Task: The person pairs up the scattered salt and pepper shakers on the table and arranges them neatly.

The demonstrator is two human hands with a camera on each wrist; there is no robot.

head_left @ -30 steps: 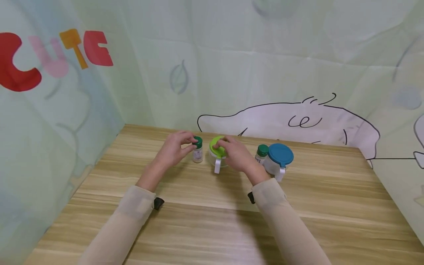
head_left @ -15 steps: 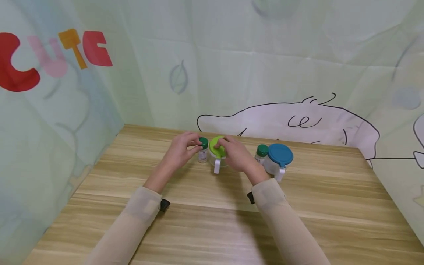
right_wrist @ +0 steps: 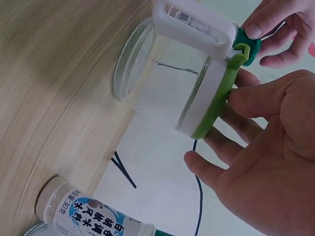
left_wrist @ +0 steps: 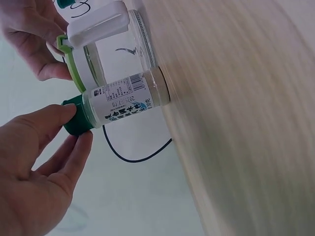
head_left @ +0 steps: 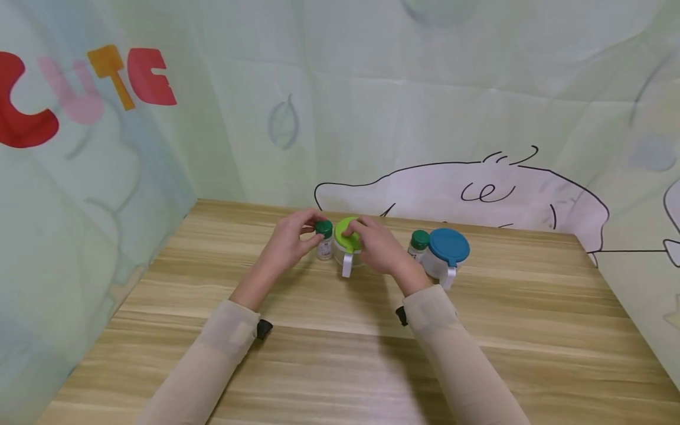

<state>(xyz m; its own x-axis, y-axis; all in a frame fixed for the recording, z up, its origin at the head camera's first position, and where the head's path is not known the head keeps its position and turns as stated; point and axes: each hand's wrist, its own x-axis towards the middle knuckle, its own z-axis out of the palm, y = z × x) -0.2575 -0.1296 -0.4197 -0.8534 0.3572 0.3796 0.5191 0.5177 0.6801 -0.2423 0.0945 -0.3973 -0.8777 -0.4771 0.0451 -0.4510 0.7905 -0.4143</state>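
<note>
In the left wrist view, my left hand [left_wrist: 39, 167] pinches the dark green cap of a small spice bottle [left_wrist: 123, 101] between thumb and fingers. The labelled bottle stands upright on the table, close beside a clear glass seasoning jar [head_left: 342, 257] with a lime-green lid [head_left: 347, 236] and white handle. My right hand [head_left: 379, 248] holds that lid from above, its thumb and fingers spread about the rim, as the right wrist view shows. To the right of this hand stand a second green-capped spice bottle [head_left: 418, 243] and a blue-lidded seasoning jar [head_left: 448, 248], side by side.
A wood-grain table [head_left: 319, 360] lies under everything. A printed cloth backdrop [head_left: 404, 106] rises behind and left of it, close behind the containers. The blue-lidded jar's white handle [head_left: 449, 278] points toward me.
My left hand has brought the spice bottle a little to the right, up close to the green-lidded jar. My right hand and that jar have stayed in place.
</note>
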